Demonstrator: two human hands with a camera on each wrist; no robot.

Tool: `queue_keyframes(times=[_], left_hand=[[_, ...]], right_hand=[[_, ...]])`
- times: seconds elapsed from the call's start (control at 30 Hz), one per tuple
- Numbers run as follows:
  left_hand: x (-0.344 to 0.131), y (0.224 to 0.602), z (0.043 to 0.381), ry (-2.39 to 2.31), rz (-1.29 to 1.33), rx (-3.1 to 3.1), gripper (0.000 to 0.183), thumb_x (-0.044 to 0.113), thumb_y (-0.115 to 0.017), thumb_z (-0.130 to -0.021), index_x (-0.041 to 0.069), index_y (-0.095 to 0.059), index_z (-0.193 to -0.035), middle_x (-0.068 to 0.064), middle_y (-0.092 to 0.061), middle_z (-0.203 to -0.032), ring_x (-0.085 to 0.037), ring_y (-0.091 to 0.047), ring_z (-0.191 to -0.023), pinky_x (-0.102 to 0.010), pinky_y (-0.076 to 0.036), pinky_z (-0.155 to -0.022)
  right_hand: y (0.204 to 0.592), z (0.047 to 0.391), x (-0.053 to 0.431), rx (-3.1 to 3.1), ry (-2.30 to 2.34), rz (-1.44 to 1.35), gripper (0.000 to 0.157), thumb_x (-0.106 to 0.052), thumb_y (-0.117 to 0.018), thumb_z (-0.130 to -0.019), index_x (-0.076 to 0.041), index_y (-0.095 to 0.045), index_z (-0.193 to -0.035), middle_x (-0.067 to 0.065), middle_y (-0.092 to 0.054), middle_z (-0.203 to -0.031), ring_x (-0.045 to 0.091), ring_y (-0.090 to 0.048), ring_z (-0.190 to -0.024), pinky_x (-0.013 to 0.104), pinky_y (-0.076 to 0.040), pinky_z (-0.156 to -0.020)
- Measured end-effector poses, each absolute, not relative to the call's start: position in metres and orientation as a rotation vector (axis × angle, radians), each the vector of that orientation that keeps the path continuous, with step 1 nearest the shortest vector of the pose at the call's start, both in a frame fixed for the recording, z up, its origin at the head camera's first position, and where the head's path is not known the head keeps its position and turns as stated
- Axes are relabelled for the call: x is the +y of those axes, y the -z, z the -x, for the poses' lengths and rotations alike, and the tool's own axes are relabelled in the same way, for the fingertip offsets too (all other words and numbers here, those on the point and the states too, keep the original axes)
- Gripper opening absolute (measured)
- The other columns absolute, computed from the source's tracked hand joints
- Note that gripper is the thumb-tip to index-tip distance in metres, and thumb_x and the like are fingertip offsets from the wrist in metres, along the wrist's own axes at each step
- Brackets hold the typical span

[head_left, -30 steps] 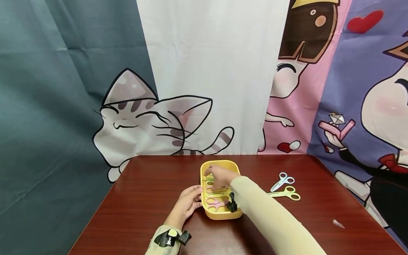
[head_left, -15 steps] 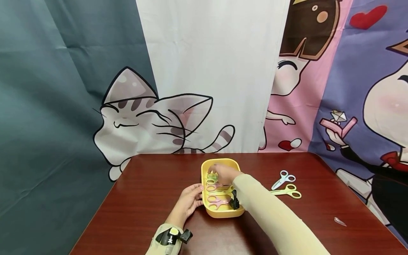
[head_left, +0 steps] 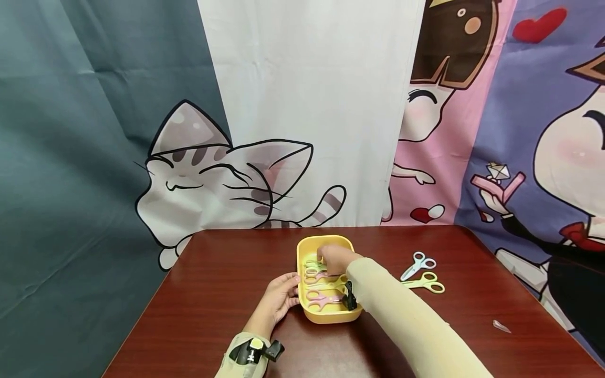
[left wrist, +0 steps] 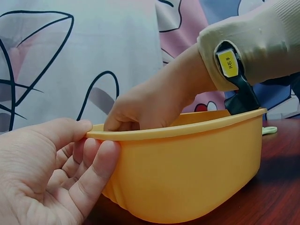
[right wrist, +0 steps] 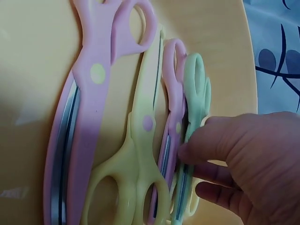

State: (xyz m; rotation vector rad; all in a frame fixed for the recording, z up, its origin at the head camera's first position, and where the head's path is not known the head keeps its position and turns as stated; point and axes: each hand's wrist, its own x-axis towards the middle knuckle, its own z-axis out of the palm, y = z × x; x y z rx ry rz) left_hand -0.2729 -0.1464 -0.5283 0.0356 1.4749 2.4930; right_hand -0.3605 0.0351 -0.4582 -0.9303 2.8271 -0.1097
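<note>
One text can be read: "R右手", a Latin R and two Chinese characters, on the yellow label (left wrist: 228, 63) of the black mount (left wrist: 240, 84) worn at the wrist, just behind the right grip (left wrist: 150, 103); the writing is small and turned on its side. In the head view, a second mount (head_left: 243, 354) sits on the cuff (head_left: 242, 338) behind the left grip (head_left: 282, 295). It carries a pale yellow tag (head_left: 257, 344), its writing too small to make out, and beside that, farther from the grip, a white mark (head_left: 251, 357) like an H or a simple symbol, too coarse to name for certain.
</note>
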Motion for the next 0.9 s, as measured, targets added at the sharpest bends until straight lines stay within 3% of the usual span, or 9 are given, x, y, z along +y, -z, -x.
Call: queue_keyframes(times=[0.3, 0.57, 0.9], left_hand=[[-0.146, 0.528, 0.273, -2.5, -0.057, 1.477, 0.042, 0.014, -0.055, -0.08, -0.01, -0.038, -0.111, -0.01, -0.055, -0.08, -0.011, -0.054, -0.059, -0.024, -0.047, -0.045], [-0.143, 0.529, 0.271, -2.487, -0.065, 1.477, 0.042, 0.013, -0.054, -0.081, -0.01, -0.036, -0.112, -0.01, -0.055, -0.08, -0.012, -0.054, -0.06, -0.025, -0.047, -0.046], [-0.148, 0.528, 0.273, -2.449, 0.014, 1.515, 0.041, 0.014, -0.053, -0.082, -0.008, -0.037, -0.112, -0.01, -0.054, -0.081, -0.011, -0.053, -0.06, -0.026, -0.047, -0.049]], right_hand=[[0.46, 0.363, 0.036, 2.848, 0.051, 1.009, 0.032, -0.012, -0.067, -0.067, -0.016, -0.057, -0.096, -0.006, -0.052, -0.075, 0.008, -0.047, -0.067, 0.024, -0.042, -0.061], [0.466, 0.363, 0.041, 2.85, 0.137, 1.008, 0.028, 0.0, -0.056, -0.071, -0.014, -0.059, -0.095, -0.001, -0.057, -0.081, 0.009, -0.05, -0.07, 0.025, -0.044, -0.064], [0.436, 0.366, 0.061, 2.847, 0.354, 1.042, 0.029, -0.008, -0.06, -0.071, -0.014, -0.056, -0.099, 0.003, -0.054, -0.091, 0.013, -0.049, -0.08, 0.029, -0.042, -0.067]])
